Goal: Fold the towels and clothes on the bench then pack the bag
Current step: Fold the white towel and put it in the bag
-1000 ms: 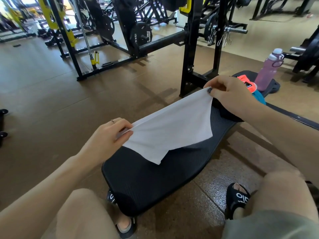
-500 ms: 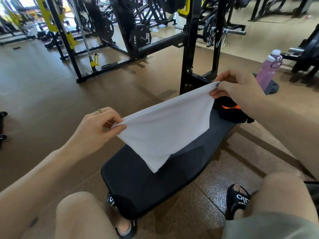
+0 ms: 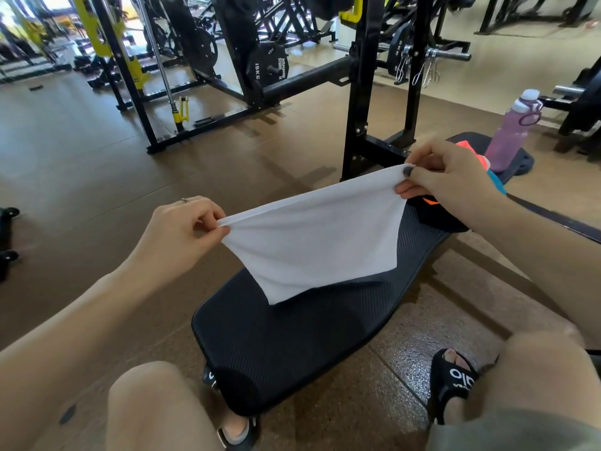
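Towel (image 3: 312, 236) lifted higher off bench (image 3: 292, 346); both hands, left (image 3: 182, 232), right (image 3: 448, 177), still pinching corners.

Both my bare arms reach forward from the near edge of the view, my left hand (image 3: 182, 229) low and nearer, my right hand (image 3: 452, 177) higher and farther off to the right. Each hand has its fingers curled and its thumb pressed against the fingertips, pinching one top corner of a white towel (image 3: 312, 242) stretched between them; a ring sits on a finger of my left hand. My bare knees show at the bottom, feet in black sandals.
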A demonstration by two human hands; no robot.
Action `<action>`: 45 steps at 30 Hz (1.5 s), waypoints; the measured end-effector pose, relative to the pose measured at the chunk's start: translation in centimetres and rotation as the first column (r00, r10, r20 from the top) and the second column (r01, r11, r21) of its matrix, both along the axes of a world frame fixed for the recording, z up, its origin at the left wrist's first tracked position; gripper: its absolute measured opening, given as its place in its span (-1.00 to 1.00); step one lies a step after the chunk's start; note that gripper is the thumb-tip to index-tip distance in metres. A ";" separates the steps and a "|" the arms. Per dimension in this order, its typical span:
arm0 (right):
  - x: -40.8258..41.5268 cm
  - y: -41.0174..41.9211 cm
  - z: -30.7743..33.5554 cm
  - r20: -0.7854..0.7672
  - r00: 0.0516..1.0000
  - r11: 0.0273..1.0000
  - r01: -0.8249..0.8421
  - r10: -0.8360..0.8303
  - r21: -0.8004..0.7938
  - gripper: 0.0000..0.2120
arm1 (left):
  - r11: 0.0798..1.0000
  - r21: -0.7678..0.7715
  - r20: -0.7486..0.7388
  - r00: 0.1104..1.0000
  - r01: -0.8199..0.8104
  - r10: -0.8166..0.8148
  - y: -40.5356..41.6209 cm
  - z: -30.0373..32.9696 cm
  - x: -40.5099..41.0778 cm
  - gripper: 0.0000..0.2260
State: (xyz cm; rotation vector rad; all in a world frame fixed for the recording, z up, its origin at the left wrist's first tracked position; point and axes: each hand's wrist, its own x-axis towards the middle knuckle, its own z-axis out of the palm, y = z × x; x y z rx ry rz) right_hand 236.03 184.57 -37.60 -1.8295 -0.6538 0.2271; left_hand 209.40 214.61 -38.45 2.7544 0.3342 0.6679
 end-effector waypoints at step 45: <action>-18.8 4.5 -21.0 0.399 0.614 0.653 -0.263 0.681 -0.710 -0.82 | 0.974 -0.218 -0.398 0.917 -0.055 -0.037 -1.3 -19.0 1.1 -0.74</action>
